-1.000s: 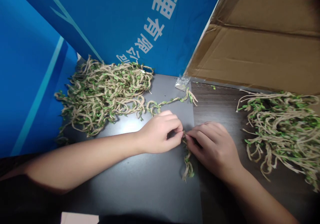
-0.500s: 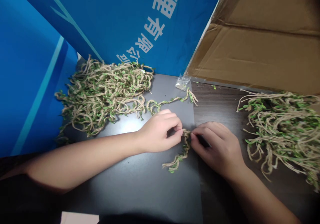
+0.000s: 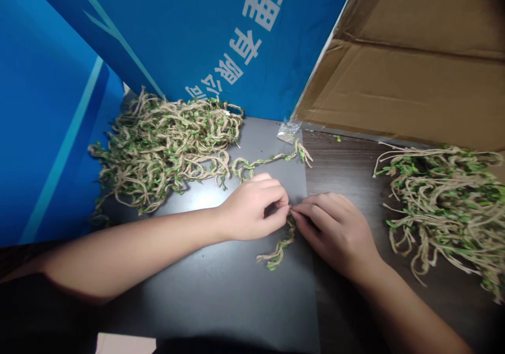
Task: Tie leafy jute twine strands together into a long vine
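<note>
A twine strand with small green leaves [image 3: 282, 249] runs between my two hands, its frayed end hanging down onto the grey mat [image 3: 221, 296]. My left hand [image 3: 256, 206] pinches the strand from the left, thumb against forefinger. From the right, my right hand [image 3: 335, 228] pinches it too, its fingertips almost touching those of the left. The exact spot they grip is mostly hidden by the fingers. Beyond my left hand, another stretch of leafy twine [image 3: 272, 159] lies across the mat; whether it joins the held piece is hidden.
A heap of leafy twine [image 3: 169, 149] lies at the left, and a second heap [image 3: 450, 201] at the right on the dark wood table [image 3: 339, 170]. A blue printed panel [image 3: 189, 38] and a cardboard sheet [image 3: 414, 80] stand behind. A small clear bag [image 3: 288, 132] lies near them.
My right hand has moved slightly left, bringing its fingertips up close to the left hand's. The left hand has stayed in place.
</note>
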